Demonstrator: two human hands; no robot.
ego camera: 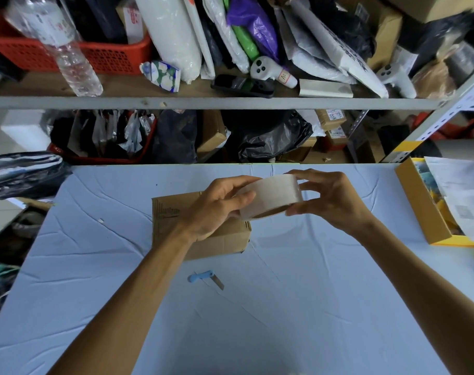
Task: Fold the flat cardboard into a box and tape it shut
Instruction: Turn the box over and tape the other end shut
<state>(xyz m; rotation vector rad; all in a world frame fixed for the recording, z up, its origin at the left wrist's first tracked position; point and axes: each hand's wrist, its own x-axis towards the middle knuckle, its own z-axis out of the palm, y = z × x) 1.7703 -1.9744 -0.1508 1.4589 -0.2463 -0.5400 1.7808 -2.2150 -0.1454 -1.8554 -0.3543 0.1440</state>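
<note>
Both hands on the tape roll [273,196]: left hand [216,209] curls round its left side, thumb on the pale matte band; right hand [330,201] pinches the right rim, perhaps hunting the loose end; the brown corrugated cardboard box [171,220], folded up, sits directly below-left on the creased blue table [311,293], nearest the left hand.

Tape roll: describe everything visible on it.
The tape roll is a wide ring of pale, off-white tape. A brown, cardboard-looking core shows at its lower edge. It is held tilted in the air, and in this view it overlaps the right end of the cardboard box. The left hand grips its left side with the thumb on the outer face, and the right hand pinches its right side. No pulled-out strip is clearly visible.
</note>
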